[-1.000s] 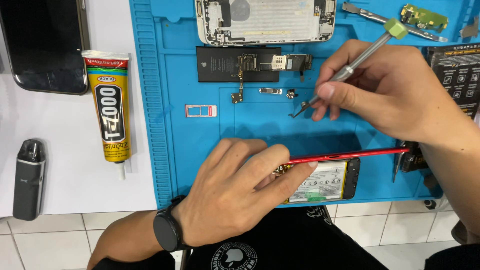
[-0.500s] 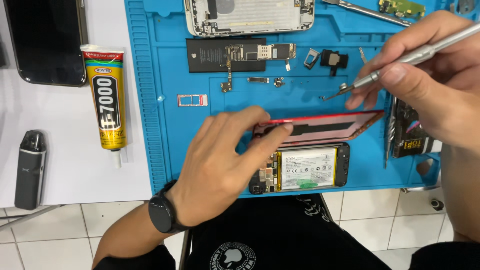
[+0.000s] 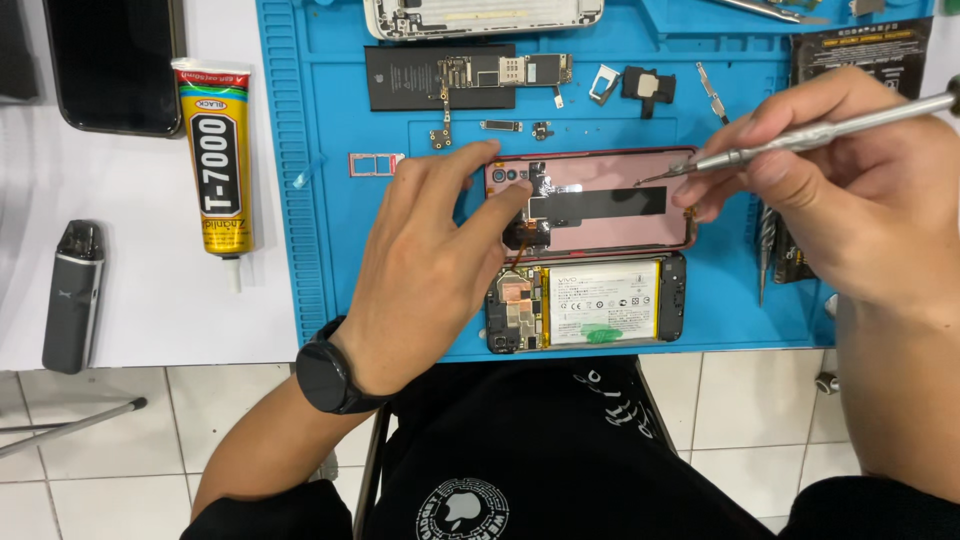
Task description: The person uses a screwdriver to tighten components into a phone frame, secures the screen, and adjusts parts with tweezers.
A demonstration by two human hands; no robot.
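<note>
A red phone back cover point(image 3: 620, 205) lies inner side up on the blue work mat point(image 3: 330, 250), just above an opened phone body point(image 3: 590, 302) that shows its battery and board. My left hand point(image 3: 430, 270), with a black watch on its wrist, presses its fingertips on the cover's left end near the camera cutouts. My right hand point(image 3: 850, 200) grips a metal screwdriver point(image 3: 800, 140) whose tip hovers over the cover's right part.
A second dismantled phone frame point(image 3: 480, 15), a black battery point(image 3: 410, 78), a board and small loose parts lie at the mat's far side. A yellow glue tube point(image 3: 222, 155), a dark phone point(image 3: 110, 65) and a grey pod device point(image 3: 72, 295) rest on the white table to the left.
The red back cover has swung from standing on edge over the phone body to lying flat above it, inner side up. My right hand moved down to the cover.
</note>
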